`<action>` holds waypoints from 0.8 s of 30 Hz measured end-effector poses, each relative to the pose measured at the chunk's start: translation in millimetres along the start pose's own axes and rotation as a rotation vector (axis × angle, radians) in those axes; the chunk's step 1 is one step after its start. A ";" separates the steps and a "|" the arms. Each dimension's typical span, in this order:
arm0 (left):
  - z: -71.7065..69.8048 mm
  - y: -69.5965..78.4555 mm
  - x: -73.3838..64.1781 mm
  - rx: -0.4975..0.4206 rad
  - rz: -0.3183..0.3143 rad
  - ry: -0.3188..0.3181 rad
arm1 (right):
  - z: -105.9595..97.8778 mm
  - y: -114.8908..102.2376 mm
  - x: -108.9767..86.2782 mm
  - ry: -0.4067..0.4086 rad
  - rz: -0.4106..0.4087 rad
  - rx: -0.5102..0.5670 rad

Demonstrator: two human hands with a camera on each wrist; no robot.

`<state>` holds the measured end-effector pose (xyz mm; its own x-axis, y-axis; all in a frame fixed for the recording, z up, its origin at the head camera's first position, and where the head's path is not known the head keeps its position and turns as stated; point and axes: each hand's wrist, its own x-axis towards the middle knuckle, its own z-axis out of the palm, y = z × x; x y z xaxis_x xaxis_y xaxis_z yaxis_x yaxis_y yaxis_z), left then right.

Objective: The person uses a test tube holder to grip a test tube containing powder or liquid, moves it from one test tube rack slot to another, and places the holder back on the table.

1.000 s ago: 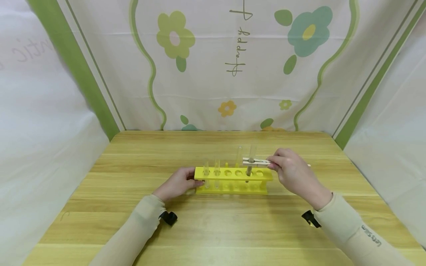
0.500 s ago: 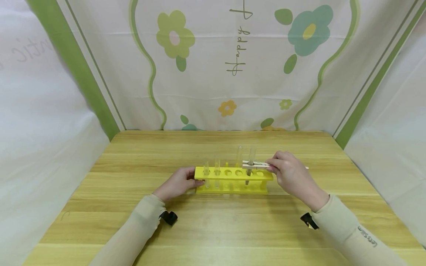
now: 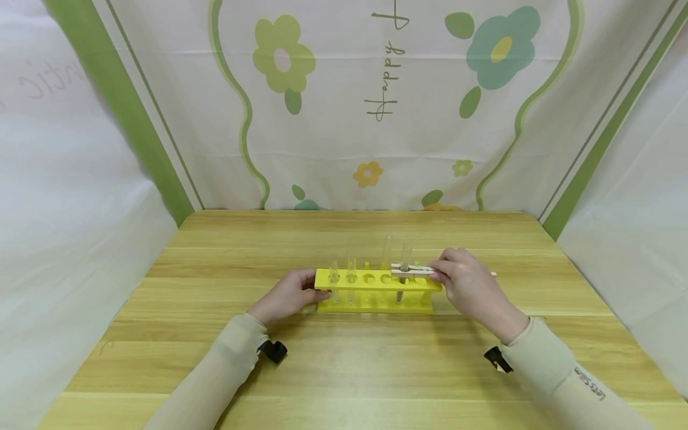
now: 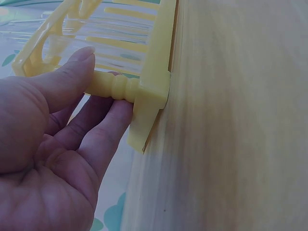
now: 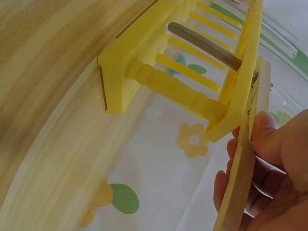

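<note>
My left hand (image 3: 292, 295) grips the rack (image 3: 371, 286); my right hand (image 3: 474, 286) pinches the clip (image 5: 244, 159) around 1 tube (image 5: 207, 45). I probably seat it; next needs gentle release.

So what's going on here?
A person is handling a test tube at a yellow rack. The left hand grips the rack's end post; the right hand holds a wooden clamp clipped on the dark-filled tube. That tube passes through a hole in the rack's top plate; can't tell if its bottom touches the base. Two clear tubes stand at the left end, and a third tube is at the back.
</note>
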<state>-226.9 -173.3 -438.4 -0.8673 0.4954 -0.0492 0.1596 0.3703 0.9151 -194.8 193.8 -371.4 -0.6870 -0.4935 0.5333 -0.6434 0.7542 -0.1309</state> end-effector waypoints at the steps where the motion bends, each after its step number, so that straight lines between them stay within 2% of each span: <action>1: -0.1 -0.1 0.1 0.000 0.001 0.000 | 0.4 0.0 -0.3 -0.001 0.001 0.000; 18: 0.7 -0.4 0.4 -0.001 -0.006 0.009 | 5.1 1.2 -3.7 0.007 0.002 0.002; 24: 0.5 -0.3 0.2 0.004 -0.004 0.006 | 6.4 2.1 -4.6 0.035 -0.029 -0.033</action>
<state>-226.9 -172.9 -438.9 -0.8706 0.4895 -0.0500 0.1585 0.3753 0.9133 -195.2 194.8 -379.5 -0.6559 -0.5003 0.5652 -0.6508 0.7542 -0.0876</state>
